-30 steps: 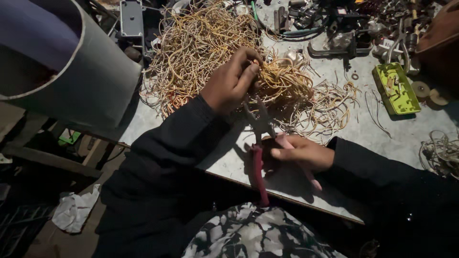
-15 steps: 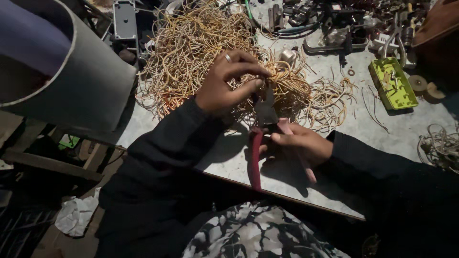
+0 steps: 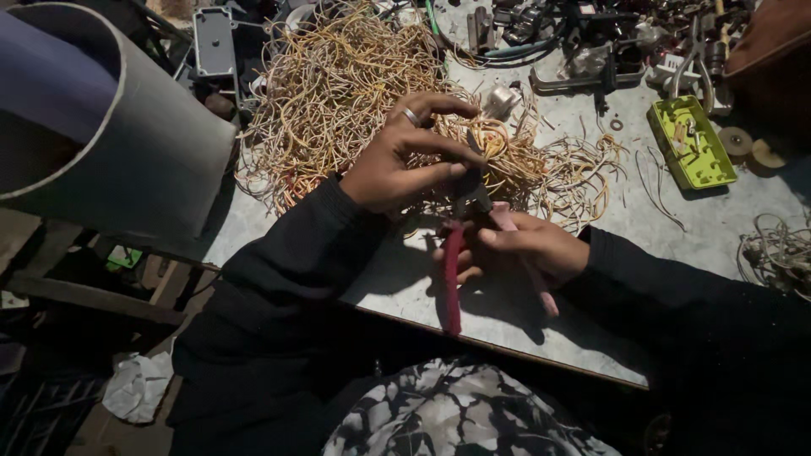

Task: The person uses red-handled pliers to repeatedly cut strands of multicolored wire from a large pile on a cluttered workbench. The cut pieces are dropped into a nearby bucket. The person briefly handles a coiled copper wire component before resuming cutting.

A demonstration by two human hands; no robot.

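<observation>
The pliers (image 3: 460, 232) lie over the near part of the surface (image 3: 608, 338), just in front of the big heap of tan wire (image 3: 355, 93). Their dark head points up and away from the person, toward the heap, and their 2 red handles trail back toward the body, so the long axis runs roughly near to far, tilted a little left at the handle ends. The right hand (image 3: 519, 249) has its grip wrapped around the handles just below the head: fingers curled over the right handle, thumb pressing across, the handles spread apart below the fist. The head itself is partly in shadow and I cannot tell whether its tips are closed on a strand. The left hand (image 3: 405, 160) sits just beyond and to the left of the head, fingers bent in a loose pinch with a ring on 1 of them, fingertips touching strands at the heap's near edge, right beside the pliers' head. So the wire lies ahead of the tool and slightly left, with the left hand nearer to it and the right hand behind it. Farther out, a yellow-green tray (image 3: 688, 143) rests to the right, well apart, a grey pipe (image 3: 110, 143) stands at the left, and dark metal clutter (image 3: 591, 42) fills the far edge.
</observation>
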